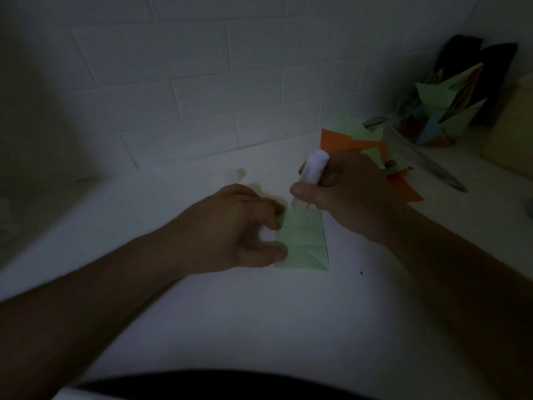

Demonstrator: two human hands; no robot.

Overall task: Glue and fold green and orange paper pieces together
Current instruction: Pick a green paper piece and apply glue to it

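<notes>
The green piece lies flat on the white tabletop, near the middle, between the two hands. The left hand rests on its left edge, with the thumb and one curled finger pressing the paper down; I think this is to keep it from sliding while glue goes on. The right hand has its fingers wrapped around a white glue stick, held nearly upright with the lower end at the top edge of the green piece. The tip itself is hidden, so contact cannot be confirmed.

Behind the right hand is a loose pile of paper, probably waiting for its turn: at least two orange sheets and two green ones, but the overlap makes the count uncertain. There is one glue stick and one green piece in work.
</notes>
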